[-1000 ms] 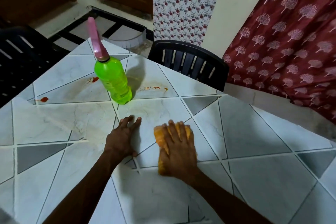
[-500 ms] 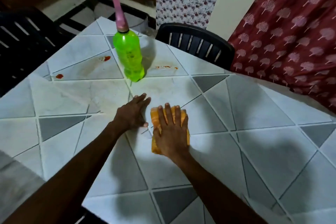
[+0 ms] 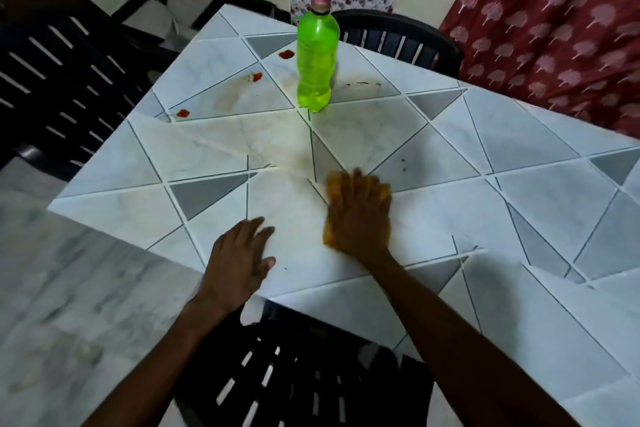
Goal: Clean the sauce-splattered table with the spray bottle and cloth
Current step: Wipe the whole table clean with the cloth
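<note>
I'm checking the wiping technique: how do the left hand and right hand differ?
The right hand presses on the orange cloth; the left hand rests bare on the table. The right hand lies farther in, nearer the green spray bottle; the left hand sits by the table's near edge. Both lie palm down with fingers fairly straight.

Dim indoor light is brightest on the table [image 3: 450, 156] around the spray bottle [image 3: 317, 62]; the black chair [image 3: 52, 80] left of the bottle sinks into shadow. In front of the bottle, motion blur smears the right hand [image 3: 360, 215] and cloth [image 3: 333, 188]. Table edges far from the bottle bow.
</note>
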Motion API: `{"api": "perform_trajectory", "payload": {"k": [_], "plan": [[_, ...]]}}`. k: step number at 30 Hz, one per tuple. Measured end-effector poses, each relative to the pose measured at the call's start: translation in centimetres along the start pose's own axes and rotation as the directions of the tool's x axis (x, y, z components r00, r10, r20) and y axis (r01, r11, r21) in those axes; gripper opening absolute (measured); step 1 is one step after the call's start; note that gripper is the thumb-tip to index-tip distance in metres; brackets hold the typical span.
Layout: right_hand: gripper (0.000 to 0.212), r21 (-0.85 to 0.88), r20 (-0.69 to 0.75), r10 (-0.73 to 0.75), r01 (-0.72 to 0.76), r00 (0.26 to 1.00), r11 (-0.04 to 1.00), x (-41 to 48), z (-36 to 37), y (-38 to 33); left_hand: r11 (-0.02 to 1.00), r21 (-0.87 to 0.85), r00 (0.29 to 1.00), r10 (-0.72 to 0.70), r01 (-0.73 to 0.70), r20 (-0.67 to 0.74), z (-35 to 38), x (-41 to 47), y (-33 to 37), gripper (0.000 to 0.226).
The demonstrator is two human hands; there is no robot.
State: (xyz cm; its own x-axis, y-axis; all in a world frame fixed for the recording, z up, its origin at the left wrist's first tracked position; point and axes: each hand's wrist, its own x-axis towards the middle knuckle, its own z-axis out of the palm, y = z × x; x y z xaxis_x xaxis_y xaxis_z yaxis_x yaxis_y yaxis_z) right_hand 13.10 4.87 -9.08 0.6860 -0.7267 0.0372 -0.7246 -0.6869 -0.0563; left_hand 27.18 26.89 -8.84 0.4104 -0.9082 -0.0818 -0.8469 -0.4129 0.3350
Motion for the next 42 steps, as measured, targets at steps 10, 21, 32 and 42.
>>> {"api": "perform_trajectory", "payload": {"k": [10, 21, 32, 42], "plan": [[0.07, 0.059, 0.178, 0.044, -0.056, 0.983, 0.997, -16.9, -0.3, 7.3, 0.998, -0.059, 0.987, 0.002, 0.008, 0.162, -0.4, -1.4, -0.9, 0.067], [0.069, 0.08, 0.207, 0.087, -0.106, 0.974, 0.991, -13.2, -0.5, -4.5, 0.999, 0.032, 0.967, -0.001, -0.007, 0.255, -1.1, -1.3, -0.7, 0.071], [0.064, 0.167, 0.341, 0.572, -0.647, 0.746, 0.744, -17.0, -1.2, 3.0, 0.955, 0.025, 0.908, 0.274, -0.297, 0.316, -3.3, 0.9, -4.6, 0.072], [0.064, 0.259, 0.331, 0.361, -0.451, 0.872, 0.854, -16.2, -0.8, -14.6, 0.871, -0.087, 0.806, 0.482, -0.484, 0.343, -4.4, 2.3, -6.9, 0.062]]}}
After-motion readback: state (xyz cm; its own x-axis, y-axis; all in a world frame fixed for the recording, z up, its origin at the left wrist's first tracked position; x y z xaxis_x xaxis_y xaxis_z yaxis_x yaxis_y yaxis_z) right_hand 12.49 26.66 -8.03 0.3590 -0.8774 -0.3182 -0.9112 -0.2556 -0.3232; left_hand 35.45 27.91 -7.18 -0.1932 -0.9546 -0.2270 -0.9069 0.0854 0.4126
